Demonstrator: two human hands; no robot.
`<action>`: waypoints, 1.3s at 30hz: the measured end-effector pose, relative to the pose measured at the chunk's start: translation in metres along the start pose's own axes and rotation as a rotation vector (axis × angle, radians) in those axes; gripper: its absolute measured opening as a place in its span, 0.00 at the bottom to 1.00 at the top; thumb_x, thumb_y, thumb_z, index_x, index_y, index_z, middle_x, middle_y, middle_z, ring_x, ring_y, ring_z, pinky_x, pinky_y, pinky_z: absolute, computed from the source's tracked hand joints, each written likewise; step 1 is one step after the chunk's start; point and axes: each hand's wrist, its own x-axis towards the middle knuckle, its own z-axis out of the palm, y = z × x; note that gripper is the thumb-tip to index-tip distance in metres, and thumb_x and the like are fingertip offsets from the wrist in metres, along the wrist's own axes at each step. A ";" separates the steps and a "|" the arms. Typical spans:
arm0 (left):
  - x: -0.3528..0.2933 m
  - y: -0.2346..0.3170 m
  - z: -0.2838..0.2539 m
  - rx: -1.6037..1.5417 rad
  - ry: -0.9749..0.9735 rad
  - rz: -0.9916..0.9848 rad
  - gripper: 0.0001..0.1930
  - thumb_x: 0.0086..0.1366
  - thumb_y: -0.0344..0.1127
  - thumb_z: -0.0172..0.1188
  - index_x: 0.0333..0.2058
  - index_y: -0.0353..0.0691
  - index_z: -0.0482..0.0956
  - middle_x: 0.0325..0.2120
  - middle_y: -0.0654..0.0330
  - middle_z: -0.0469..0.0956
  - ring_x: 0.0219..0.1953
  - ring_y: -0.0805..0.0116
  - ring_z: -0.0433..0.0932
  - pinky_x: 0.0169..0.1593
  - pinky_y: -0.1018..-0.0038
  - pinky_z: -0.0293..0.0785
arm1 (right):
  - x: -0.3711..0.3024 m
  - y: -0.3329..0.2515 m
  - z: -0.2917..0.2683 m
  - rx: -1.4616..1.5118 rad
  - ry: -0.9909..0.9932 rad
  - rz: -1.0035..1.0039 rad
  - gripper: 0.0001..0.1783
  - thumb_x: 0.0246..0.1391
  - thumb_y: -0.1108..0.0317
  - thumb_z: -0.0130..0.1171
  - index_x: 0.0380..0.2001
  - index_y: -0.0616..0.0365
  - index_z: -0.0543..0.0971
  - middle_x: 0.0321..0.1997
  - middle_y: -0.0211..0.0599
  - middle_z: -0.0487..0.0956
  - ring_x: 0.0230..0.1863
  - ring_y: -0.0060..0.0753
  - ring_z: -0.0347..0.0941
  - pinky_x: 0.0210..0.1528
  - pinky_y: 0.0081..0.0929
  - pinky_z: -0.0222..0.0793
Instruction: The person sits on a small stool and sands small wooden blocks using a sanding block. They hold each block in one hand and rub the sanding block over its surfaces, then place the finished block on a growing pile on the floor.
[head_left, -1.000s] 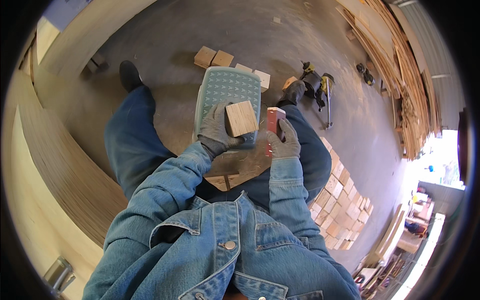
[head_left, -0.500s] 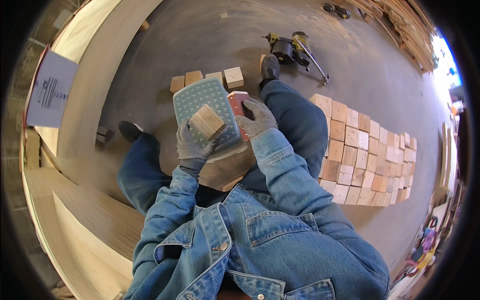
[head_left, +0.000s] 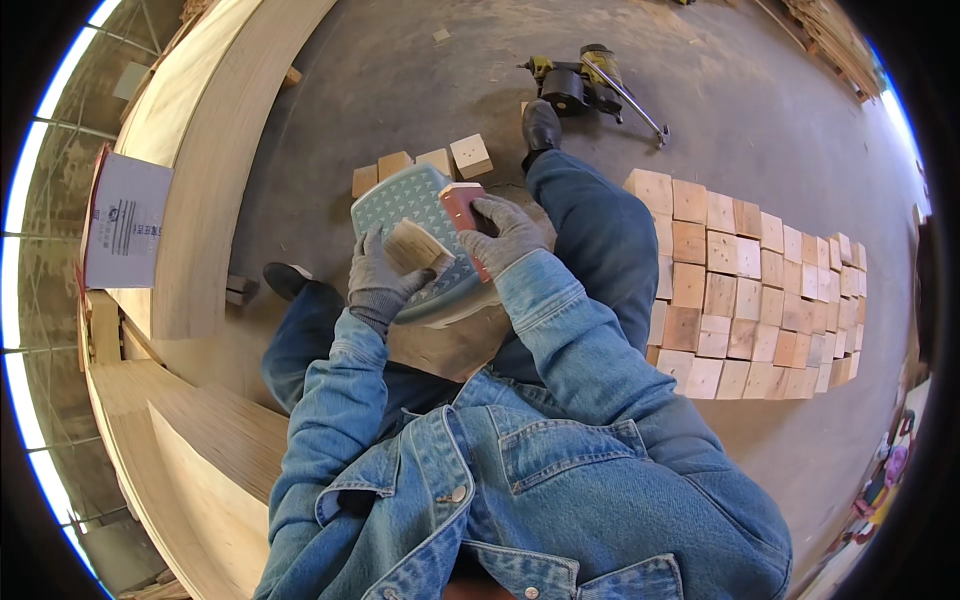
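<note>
My left hand (head_left: 377,280), in a grey glove, grips a pale wooden block (head_left: 412,250) over a light blue plastic stool (head_left: 385,205) with a raised pattern on its top. My gloved right hand (head_left: 512,235) is closed around a reddish-brown sanding block (head_left: 460,206) with pale dots along its face. That block is held close to the wooden block's right side; whether the two touch I cannot tell. The stool stands between my legs, and my fingers partly cover both held pieces.
Several loose wooden blocks (head_left: 470,156) lie just beyond the stool. Stacked blocks (head_left: 745,290) form a large pile at the right. A yellow and black nail gun (head_left: 570,85) rests on the floor past my right foot. Long boards (head_left: 205,200) and a cardboard box (head_left: 128,220) occupy the left.
The wooden block in my left hand has tilted, showing a different side. My right hand has shifted slightly left with the sanding block. The whole view has turned a little.
</note>
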 end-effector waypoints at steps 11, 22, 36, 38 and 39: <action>0.016 0.016 0.007 0.134 -0.133 -0.043 0.63 0.39 0.63 0.84 0.69 0.36 0.65 0.63 0.42 0.73 0.65 0.45 0.74 0.67 0.57 0.73 | 0.001 0.003 -0.004 -0.010 -0.017 0.001 0.36 0.49 0.60 0.80 0.61 0.60 0.81 0.68 0.46 0.76 0.67 0.44 0.75 0.71 0.32 0.71; -0.016 0.006 0.016 0.088 0.072 -0.044 0.61 0.40 0.62 0.85 0.69 0.41 0.65 0.60 0.43 0.73 0.61 0.42 0.76 0.64 0.53 0.75 | -0.001 0.000 0.003 -0.051 -0.046 0.036 0.36 0.52 0.66 0.79 0.63 0.65 0.77 0.66 0.45 0.77 0.64 0.39 0.76 0.68 0.31 0.73; -0.038 -0.022 0.030 -0.109 0.223 0.021 0.61 0.38 0.56 0.88 0.68 0.40 0.64 0.61 0.43 0.72 0.62 0.43 0.74 0.65 0.52 0.73 | 0.003 0.013 0.008 -0.141 -0.055 0.004 0.35 0.52 0.64 0.79 0.62 0.64 0.78 0.64 0.46 0.80 0.62 0.42 0.78 0.67 0.33 0.74; -0.033 -0.021 0.030 -0.109 0.212 0.026 0.61 0.37 0.55 0.88 0.67 0.40 0.65 0.60 0.44 0.72 0.62 0.44 0.74 0.65 0.53 0.74 | 0.002 0.015 0.008 -0.091 -0.027 0.002 0.33 0.50 0.62 0.80 0.59 0.61 0.82 0.63 0.48 0.80 0.63 0.46 0.78 0.67 0.35 0.73; -0.031 -0.017 0.026 -0.109 0.210 0.038 0.60 0.37 0.55 0.88 0.67 0.40 0.65 0.60 0.44 0.72 0.61 0.44 0.74 0.65 0.53 0.74 | 0.002 0.016 0.008 -0.086 -0.020 -0.005 0.33 0.50 0.62 0.80 0.58 0.62 0.82 0.63 0.48 0.80 0.63 0.46 0.78 0.67 0.34 0.74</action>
